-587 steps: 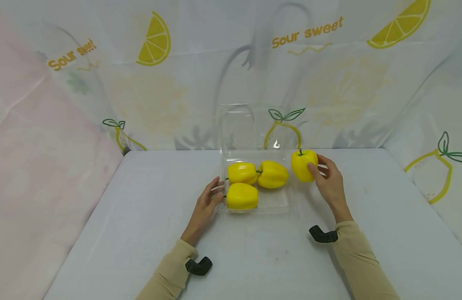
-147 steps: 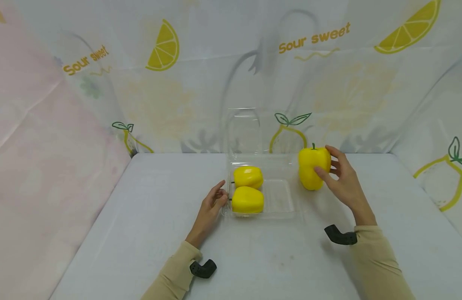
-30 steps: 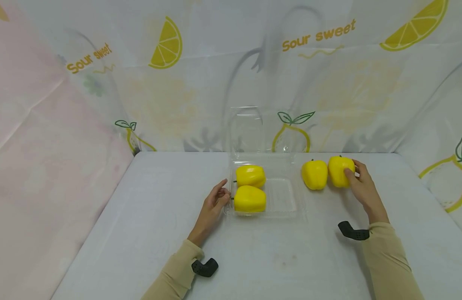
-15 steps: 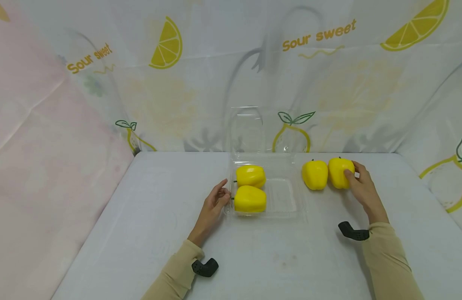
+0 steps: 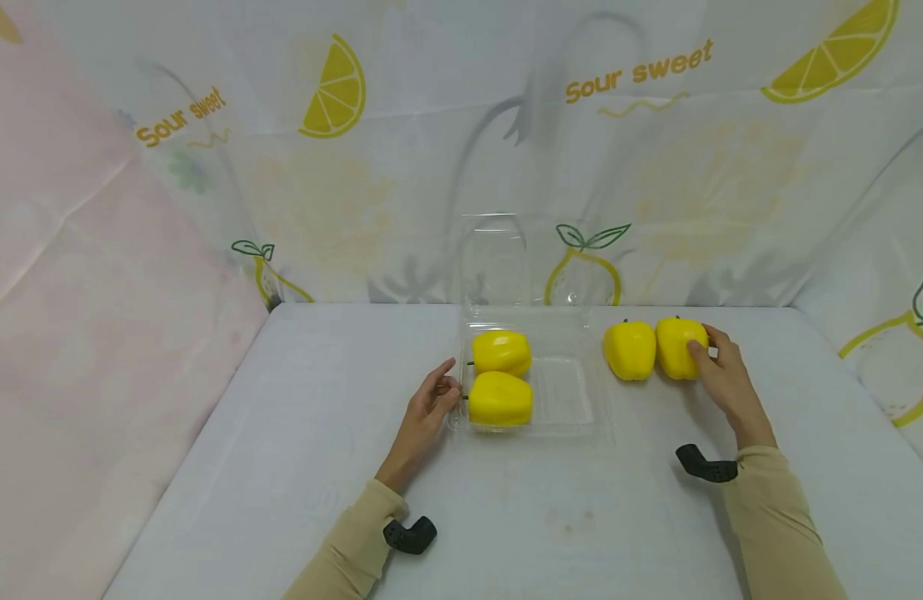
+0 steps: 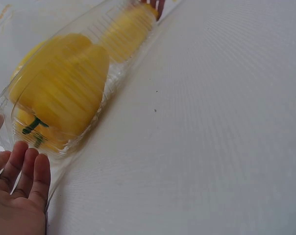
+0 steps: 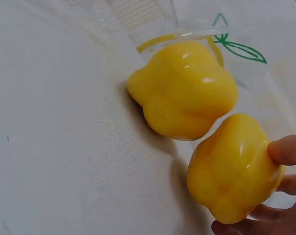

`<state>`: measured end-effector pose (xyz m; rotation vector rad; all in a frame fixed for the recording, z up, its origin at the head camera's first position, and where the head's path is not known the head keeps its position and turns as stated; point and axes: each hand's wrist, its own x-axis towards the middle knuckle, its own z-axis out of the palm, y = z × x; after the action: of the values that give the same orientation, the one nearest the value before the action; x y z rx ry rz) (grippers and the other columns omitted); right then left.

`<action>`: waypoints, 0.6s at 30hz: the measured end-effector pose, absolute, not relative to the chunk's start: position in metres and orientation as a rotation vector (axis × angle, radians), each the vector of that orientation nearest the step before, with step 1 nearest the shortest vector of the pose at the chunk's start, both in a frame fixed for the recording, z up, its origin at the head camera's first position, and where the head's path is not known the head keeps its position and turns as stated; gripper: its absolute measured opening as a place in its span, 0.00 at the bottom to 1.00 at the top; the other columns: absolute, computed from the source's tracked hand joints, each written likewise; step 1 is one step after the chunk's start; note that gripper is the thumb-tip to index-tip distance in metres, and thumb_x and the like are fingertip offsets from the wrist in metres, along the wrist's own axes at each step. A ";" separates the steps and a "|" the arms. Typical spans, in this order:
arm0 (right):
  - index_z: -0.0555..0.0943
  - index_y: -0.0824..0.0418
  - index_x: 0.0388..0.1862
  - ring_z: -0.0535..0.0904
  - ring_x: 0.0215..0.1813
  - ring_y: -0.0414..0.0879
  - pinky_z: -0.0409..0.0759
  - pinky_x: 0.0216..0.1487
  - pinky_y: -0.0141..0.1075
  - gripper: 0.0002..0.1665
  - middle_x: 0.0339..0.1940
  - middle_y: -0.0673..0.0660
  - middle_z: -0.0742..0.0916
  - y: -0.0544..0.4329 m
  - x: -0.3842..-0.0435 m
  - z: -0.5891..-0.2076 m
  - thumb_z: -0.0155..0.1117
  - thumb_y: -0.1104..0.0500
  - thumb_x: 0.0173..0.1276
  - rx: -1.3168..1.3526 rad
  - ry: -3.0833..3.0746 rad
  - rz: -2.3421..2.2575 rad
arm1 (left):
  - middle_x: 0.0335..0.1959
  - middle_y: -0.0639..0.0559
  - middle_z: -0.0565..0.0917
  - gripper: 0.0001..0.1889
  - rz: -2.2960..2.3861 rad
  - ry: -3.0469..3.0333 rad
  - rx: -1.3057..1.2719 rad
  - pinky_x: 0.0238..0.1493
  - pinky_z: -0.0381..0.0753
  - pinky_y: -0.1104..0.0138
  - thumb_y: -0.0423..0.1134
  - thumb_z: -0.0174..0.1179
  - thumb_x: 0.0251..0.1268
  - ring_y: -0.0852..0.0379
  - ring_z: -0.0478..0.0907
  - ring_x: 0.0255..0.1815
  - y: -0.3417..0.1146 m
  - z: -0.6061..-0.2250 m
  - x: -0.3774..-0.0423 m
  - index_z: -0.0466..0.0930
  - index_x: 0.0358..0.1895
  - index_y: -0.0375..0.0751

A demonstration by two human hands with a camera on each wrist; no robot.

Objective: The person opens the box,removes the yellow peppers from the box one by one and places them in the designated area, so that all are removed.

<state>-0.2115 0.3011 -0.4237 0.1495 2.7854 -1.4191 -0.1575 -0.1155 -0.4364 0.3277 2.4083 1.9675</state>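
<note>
Yellow and upright, stem on top, one pepper (image 5: 682, 350) is in the grip of the right hand (image 5: 726, 375), the thumb on its near face and the fingers round its right side; whether it rests on the table (image 5: 229, 425) or just above it, I cannot tell. Its neighbour (image 5: 631, 351) stands just to its left on the table, also stem up. Further left is a clear plastic box (image 5: 562, 390) with two more peppers lying on their sides in its left half, the back pepper (image 5: 502, 352) and the front pepper (image 5: 501, 398), touching, both stems pointing left. Behind them the box's clear lid (image 5: 495, 258) stands raised. At the box's left wall is the left hand (image 5: 422, 414), its fingers extended and slightly bent, tips against the plastic, clasping nothing. Tan sleeves (image 5: 345, 542) cover both forearms, and a cloth (image 5: 431, 158) printed with lemons and "Sour sweet" hangs behind the table.
</note>
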 end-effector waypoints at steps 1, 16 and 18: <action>0.41 0.70 0.75 0.57 0.65 0.75 0.60 0.62 0.66 0.40 0.69 0.80 0.53 0.301 -0.212 -0.424 0.33 0.45 0.77 0.147 2.783 -1.425 | 0.50 0.33 0.74 0.25 1.968 2.406 0.325 0.52 0.69 0.81 0.31 0.48 0.72 0.54 0.71 0.50 -0.116 -0.436 -0.158 0.58 0.70 0.31; 0.42 0.68 0.75 0.55 0.66 0.73 0.56 0.64 0.66 0.41 0.69 0.78 0.55 0.303 -0.213 -0.428 0.29 0.42 0.76 0.210 2.759 -1.415 | 0.50 0.35 0.74 0.25 1.956 2.418 0.308 0.53 0.68 0.81 0.32 0.48 0.72 0.55 0.71 0.49 -0.115 -0.437 -0.157 0.58 0.70 0.32; 0.42 0.68 0.75 0.54 0.67 0.73 0.55 0.65 0.66 0.41 0.70 0.78 0.54 0.303 -0.213 -0.428 0.29 0.42 0.76 0.213 2.758 -1.421 | 0.50 0.36 0.74 0.25 1.953 2.420 0.307 0.53 0.68 0.82 0.32 0.48 0.72 0.54 0.71 0.50 -0.115 -0.437 -0.157 0.58 0.70 0.32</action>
<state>-0.2134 0.3029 -0.4283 0.2131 2.7577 -1.4209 -0.1573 -0.1153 -0.4369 0.3074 2.4202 1.9526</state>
